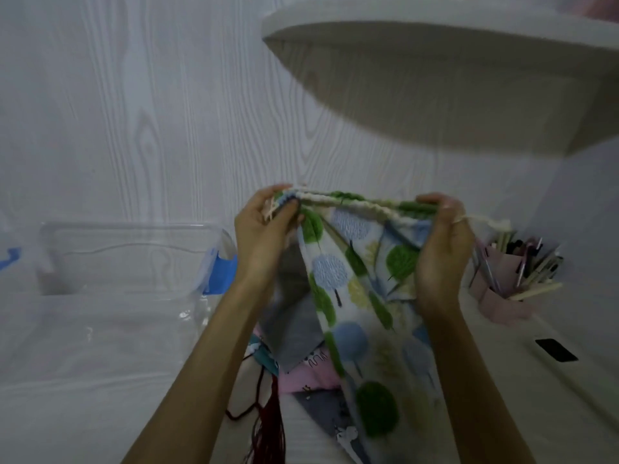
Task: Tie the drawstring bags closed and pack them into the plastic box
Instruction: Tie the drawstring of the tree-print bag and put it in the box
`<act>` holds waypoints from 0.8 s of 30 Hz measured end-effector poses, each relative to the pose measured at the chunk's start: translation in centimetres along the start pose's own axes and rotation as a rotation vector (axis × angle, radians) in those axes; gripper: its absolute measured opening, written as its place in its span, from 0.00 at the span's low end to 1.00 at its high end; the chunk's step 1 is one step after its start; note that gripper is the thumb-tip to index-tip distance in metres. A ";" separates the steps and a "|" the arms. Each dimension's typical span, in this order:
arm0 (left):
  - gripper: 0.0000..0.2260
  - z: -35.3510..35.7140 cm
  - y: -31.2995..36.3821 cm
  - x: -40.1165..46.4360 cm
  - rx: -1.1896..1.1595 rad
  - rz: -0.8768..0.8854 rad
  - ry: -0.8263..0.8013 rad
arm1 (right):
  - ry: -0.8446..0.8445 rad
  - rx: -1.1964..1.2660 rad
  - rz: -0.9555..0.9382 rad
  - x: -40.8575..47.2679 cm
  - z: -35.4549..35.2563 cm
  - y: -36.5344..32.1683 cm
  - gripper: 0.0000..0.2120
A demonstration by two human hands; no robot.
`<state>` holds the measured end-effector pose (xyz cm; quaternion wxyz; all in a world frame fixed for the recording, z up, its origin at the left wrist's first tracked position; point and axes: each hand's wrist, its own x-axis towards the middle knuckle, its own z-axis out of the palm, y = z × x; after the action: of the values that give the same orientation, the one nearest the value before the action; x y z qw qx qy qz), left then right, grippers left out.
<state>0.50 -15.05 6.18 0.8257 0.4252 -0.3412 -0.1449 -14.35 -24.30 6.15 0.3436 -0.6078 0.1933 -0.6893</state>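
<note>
I hold up a drawstring bag (355,283) printed with green and blue trees, its top hem stretched level between my hands. My left hand (264,236) pinches the left end of the hem together with a cream cord. My right hand (442,246) grips the right end, and the cream drawstring (489,222) runs out past it to the right. The bag hangs down over my lap. A clear plastic box (127,256) with blue latches stands open on the table to the left. More bags lie underneath: a grey one (294,326), a pink one (311,376).
A pink holder (502,289) full of pens and sticks stands at the right. A dark red tassel cord (268,420) trails beside the pile. A small black object (556,349) lies on the right surface. A rounded white shelf (435,78) juts out overhead.
</note>
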 end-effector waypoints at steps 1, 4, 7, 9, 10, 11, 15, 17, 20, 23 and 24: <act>0.07 0.5 0.6 -0.2 0.021 0.074 -0.021 | 0.048 -0.021 -0.067 0.4 -0.6 -0.6 0.16; 0.06 0.9 0.1 -1.3 0.245 0.116 -0.165 | -0.007 -0.136 -0.036 0.2 -1.9 -0.4 0.20; 0.08 -1.3 -2.2 -2.9 0.490 -0.087 -0.330 | -0.280 -0.348 0.227 -1.8 -3.2 1.8 0.24; 0.13 -2.8 -2.9 -3.3 0.731 -0.094 -0.436 | -0.437 -0.427 0.359 -2.2 -4.3 3.5 0.24; 0.14 -3.4 -2.8 -3.2 0.927 -0.057 -0.460 | -0.483 -0.465 0.395 -2.1 -4.9 4.2 0.25; 0.15 -3.7 -2.3 -3.1 1.145 -0.013 -0.448 | -0.508 -0.529 0.404 -1.8 -5.4 4.4 0.26; 0.23 -4.3 -1.0 -1.9 1.397 0.051 -0.264 | -0.481 -0.815 0.342 0.0 -6.4 4.6 0.25; 0.25 -3.6 -0.8 -2.1 1.116 -0.038 -0.284 | -0.469 -0.883 0.351 0.9 -6.6 4.4 0.25; 0.19 -2.3 -1.0 -2.3 0.340 -0.401 -0.320 | -0.428 -0.968 0.361 1.7 -7.9 4.9 0.25; 0.17 -1.8 -1.5 -2.1 -0.291 -0.490 -0.171 | -0.332 -0.974 0.396 2.4 -9.7 4.8 0.22; 0.16 -1.9 -1.7 -2.0 -0.365 -0.458 -0.105 | -0.276 -0.837 0.442 2.6 -10.2 4.7 0.20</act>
<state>0.38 -13.85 3.19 0.8155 0.3276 -0.2472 -0.4082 -23.21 -30.93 2.87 0.2302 -0.7237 0.5308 -0.3762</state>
